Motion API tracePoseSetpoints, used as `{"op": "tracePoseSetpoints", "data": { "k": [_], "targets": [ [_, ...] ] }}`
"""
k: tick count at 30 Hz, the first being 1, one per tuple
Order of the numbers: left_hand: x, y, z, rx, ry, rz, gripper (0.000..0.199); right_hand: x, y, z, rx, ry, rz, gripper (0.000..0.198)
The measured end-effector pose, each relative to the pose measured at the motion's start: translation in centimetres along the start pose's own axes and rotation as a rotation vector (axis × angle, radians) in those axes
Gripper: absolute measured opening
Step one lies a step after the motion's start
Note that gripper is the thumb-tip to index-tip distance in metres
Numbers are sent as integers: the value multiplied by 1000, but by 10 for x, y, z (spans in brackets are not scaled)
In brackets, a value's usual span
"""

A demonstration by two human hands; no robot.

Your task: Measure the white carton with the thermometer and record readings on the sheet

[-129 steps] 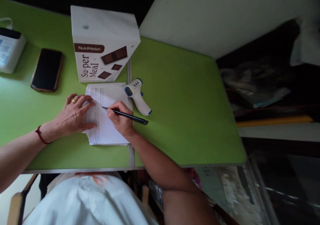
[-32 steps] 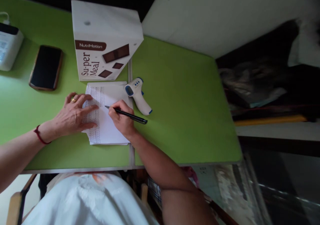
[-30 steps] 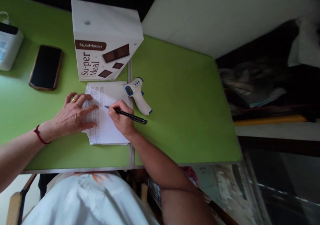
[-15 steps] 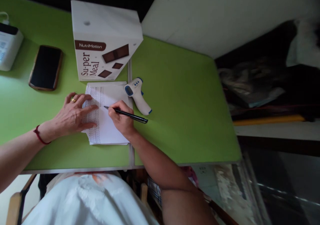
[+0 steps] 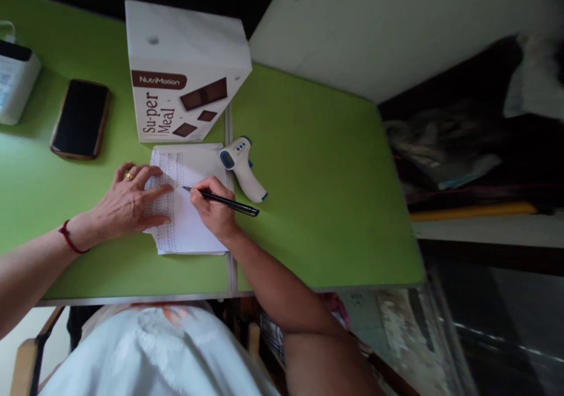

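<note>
At the far left, a white device [image 5: 15,84] with a dark top stands on the green table [image 5: 317,208], a white cable [image 5: 9,32] plugged in at its back. Just beside it, a smartphone [image 5: 81,118] in a brown-edged case lies face up, its screen dark. Below the phone in view, the left hand [image 5: 130,202] comes in from the left, wearing a red cord bracelet [image 5: 68,237] and a gold ring [image 5: 129,176]. Its fingers are spread and released, gripping nothing, and rest palm down on the left part of a stack of paper [image 5: 196,228].

The paper lies near the front edge of the table, its left part filled with columns of small marks, too small to read, and its right part plain white. Behind it, a white NutriMotion "Su-per Meal" carton [image 5: 189,67] stands upright. Over the paper, the right hand [image 5: 215,211] grasps a black pen [image 5: 235,204] between bent fingers and thumb. The pen slants, its tip at the border of the marked columns; whether it touches the sheet cannot be told.

Just right of that hand, a white and blue infrared thermometer [image 5: 244,173] lies with its screen end at the paper's upper right edge. Farther right, beyond the table, is a yellow bar [image 5: 473,211].
</note>
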State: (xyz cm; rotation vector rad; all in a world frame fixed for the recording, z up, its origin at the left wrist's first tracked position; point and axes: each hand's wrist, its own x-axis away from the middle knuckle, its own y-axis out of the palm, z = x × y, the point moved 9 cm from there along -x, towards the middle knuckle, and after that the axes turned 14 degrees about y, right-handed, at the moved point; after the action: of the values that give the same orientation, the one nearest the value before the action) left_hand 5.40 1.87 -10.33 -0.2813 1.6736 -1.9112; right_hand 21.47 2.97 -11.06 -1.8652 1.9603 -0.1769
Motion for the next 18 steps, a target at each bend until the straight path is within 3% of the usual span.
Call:
{"op": "tracePoseSetpoints", "data": {
  "k": [8,14,18],
  "targets": [
    [0,0,-1,21,-3,13,52,0,-7,-2,-31,-24,48,17],
    [0,1,-1,-1,22,36,54,2,-17,-17,336,-302,149,21],
    [1,-1,-1,-2,32,56,57,3,-3,-13,581,-398,41,34]
  ]
}}
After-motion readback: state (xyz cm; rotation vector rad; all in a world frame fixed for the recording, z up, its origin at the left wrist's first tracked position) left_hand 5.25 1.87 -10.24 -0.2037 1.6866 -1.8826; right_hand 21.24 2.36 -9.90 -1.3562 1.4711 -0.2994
